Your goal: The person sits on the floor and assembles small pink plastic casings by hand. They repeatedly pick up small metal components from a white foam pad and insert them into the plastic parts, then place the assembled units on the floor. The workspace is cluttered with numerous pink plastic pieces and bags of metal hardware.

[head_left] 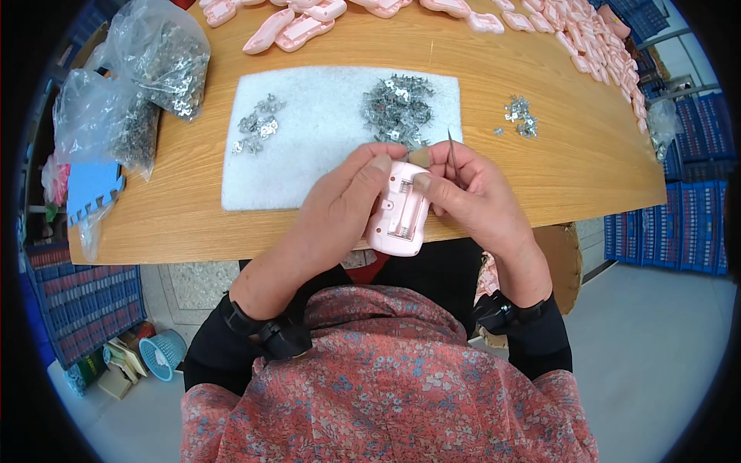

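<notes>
My left hand (340,208) holds a pink plastic casing (399,210) with an open battery compartment, at the near edge of the wooden table (571,166). My right hand (475,193) presses on the casing's top with its fingers and also holds thin metal tweezers (452,148) that point upward. Just beyond the hands lies a white foam mat (309,166). It carries a large pile of small metal contacts (397,108) and a smaller pile (258,125) to the left.
Two clear bags of metal parts (158,58) (104,123) lie at the table's left. Several pink casings (297,27) line the far edge and right side. A small heap of contacts (519,117) sits right of the mat. Blue crates (671,228) stand to the right.
</notes>
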Tool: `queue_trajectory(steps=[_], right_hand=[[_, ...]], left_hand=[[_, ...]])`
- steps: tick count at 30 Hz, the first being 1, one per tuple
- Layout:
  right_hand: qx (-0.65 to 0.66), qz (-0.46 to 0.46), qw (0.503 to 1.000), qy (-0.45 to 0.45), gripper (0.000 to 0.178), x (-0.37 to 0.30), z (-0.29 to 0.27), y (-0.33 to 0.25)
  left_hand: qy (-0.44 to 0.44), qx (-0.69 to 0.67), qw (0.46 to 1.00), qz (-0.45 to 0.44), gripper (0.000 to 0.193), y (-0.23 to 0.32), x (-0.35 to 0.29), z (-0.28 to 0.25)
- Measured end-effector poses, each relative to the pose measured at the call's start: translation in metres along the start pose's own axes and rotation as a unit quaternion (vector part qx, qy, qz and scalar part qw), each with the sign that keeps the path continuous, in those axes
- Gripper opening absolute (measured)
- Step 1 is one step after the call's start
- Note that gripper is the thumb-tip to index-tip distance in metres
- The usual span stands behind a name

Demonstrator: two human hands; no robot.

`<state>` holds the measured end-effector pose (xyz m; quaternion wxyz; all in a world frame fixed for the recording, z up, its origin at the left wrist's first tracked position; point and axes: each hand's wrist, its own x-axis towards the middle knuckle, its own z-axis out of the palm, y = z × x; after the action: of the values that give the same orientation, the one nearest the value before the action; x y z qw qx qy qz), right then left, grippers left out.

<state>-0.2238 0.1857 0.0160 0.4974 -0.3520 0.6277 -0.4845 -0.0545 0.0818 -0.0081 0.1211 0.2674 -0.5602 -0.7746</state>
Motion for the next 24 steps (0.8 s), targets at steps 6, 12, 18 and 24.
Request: queue_trajectory(steps=[6,12,18,24], right_hand=[[-0.04,-0.03,0.999,0.008,0.028,-0.005,0.001,0.004],[0.076,-0.028,0.996,0.027,0.023,-0.014,0.004,-0.01],[0.023,-0.103,0.994,0.037,0.026,-0.009,0.005,0.006],[0.046,-0.128,0.99,0.044,0.033,-0.006,0.016,0.01]], left_hand=[[-0.017,0.289,0.949,0.129,0.039,0.01,-0.003,-0.001],[-0.024,0.186,0.976,0.109,0.035,0.003,0.0,0.0],[-0.106,-0.279,0.954,-0.03,0.042,-0.001,-0.002,-0.006],[-0.139,-0.331,0.932,-0.058,0.051,-0.005,-0.003,-0.01]])
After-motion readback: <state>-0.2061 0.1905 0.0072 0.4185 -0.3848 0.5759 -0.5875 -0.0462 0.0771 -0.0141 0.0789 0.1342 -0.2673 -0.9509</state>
